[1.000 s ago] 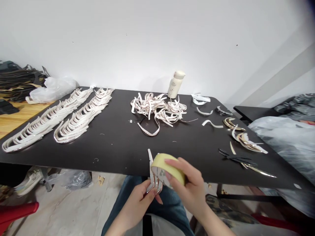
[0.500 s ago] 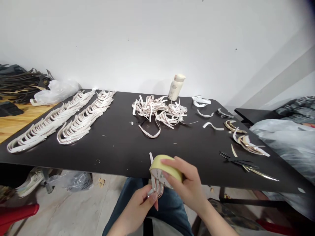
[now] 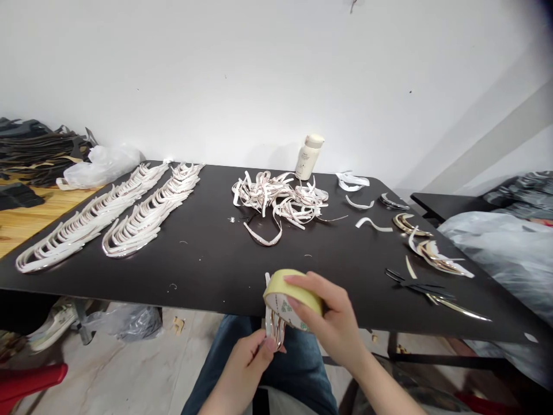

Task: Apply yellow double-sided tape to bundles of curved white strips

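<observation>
My left hand (image 3: pixel 249 367) pinches a small bundle of shiny, curved white strips (image 3: pixel 276 332) above my lap, at the table's front edge. In my right hand (image 3: pixel 330 317) is a roll of pale yellow tape (image 3: pixel 298 293), gripped by its rim between thumb and fingers. The roll sits right against the upper part of the bundle and hides some of it. One strip end pokes out above the roll on its left. Whether tape is stuck to the strips I cannot tell.
Two long rows of overlapping strips (image 3: pixel 144 213) lie on the black table (image 3: pixel 207 253) at left. A tangled strip pile (image 3: pixel 280 196) and a cream bottle (image 3: pixel 309 157) stand behind my hands. Black scissors (image 3: pixel 419 285) and loose curved pieces (image 3: pixel 436 253) lie at right.
My left hand has shifted slightly right and its fingers have turned a little on the bundle. The tape roll has tilted a bit, showing more of its printed inner side.
</observation>
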Available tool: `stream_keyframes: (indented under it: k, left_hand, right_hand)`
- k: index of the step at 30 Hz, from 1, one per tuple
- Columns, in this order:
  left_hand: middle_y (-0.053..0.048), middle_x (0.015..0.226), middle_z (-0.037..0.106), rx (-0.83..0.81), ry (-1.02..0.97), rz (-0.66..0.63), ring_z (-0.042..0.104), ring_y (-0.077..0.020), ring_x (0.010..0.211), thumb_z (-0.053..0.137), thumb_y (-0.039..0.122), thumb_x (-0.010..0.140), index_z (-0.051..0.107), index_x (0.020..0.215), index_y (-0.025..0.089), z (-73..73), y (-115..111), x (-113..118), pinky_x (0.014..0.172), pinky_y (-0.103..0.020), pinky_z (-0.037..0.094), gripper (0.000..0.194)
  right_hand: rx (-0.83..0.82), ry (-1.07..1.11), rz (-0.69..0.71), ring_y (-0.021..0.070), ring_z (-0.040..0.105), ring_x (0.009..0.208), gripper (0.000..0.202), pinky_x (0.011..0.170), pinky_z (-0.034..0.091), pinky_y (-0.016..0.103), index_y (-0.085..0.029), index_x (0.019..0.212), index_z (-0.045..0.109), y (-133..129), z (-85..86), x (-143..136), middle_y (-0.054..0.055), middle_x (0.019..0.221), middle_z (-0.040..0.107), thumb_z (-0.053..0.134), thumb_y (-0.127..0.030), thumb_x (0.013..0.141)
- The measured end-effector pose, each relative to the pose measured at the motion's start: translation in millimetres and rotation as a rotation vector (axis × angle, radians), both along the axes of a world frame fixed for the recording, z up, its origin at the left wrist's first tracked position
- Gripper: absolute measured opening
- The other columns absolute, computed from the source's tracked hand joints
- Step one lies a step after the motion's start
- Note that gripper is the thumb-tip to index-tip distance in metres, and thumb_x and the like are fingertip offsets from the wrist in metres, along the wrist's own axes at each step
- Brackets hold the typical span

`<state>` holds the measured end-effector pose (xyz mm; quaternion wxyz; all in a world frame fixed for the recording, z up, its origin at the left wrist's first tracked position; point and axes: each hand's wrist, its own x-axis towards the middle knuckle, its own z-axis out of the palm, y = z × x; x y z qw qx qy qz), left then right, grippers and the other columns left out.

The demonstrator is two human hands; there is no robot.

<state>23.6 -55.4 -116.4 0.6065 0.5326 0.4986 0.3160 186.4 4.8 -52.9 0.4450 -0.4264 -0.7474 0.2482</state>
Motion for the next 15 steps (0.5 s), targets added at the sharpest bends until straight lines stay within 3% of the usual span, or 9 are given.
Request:
stream_keyframes:
  k: [5,11,15]
  left_hand:
    - [0.005,0.061,0.036,-0.024,-0.027,-0.011,0.033,-0.0132,0.059,0.037,0.059,0.09,0.067,0.09,0.012,-6.6,-2.1,1.1,0.056,-0.028,0.023,0.056]
    - [0.004,0.06,0.039,-0.026,-0.081,0.008,0.038,-0.0139,0.061,0.041,0.057,0.09,0.069,0.089,0.013,-8.3,-1.6,3.1,0.062,-0.028,0.028,0.052]
    - [0.005,0.058,0.036,-0.038,-0.093,0.006,0.036,-0.014,0.06,0.042,0.062,0.087,0.068,0.083,0.013,-6.3,-0.8,2.9,0.061,-0.029,0.028,0.056]
  right_hand:
    - [0.022,-0.198,0.097,0.0114,0.052,0.055,0.026,0.05,0.04,0.021,-0.022,0.103,0.071,-1.7,-12.0,-3.2,0.0,0.069,0.054,0.058,-0.016,0.08]
    - [0.027,0.028,-0.074,0.0146,0.058,0.064,0.017,0.056,0.045,0.023,-0.021,0.097,0.07,9.2,2.5,4.9,0.002,0.077,0.064,0.061,-0.023,0.082]
    - [0.029,-0.149,0.061,0.0117,0.053,0.055,0.024,0.051,0.042,0.021,-0.023,0.103,0.071,5.2,-8.3,-2.2,0.0,0.069,0.056,0.06,-0.019,0.082]
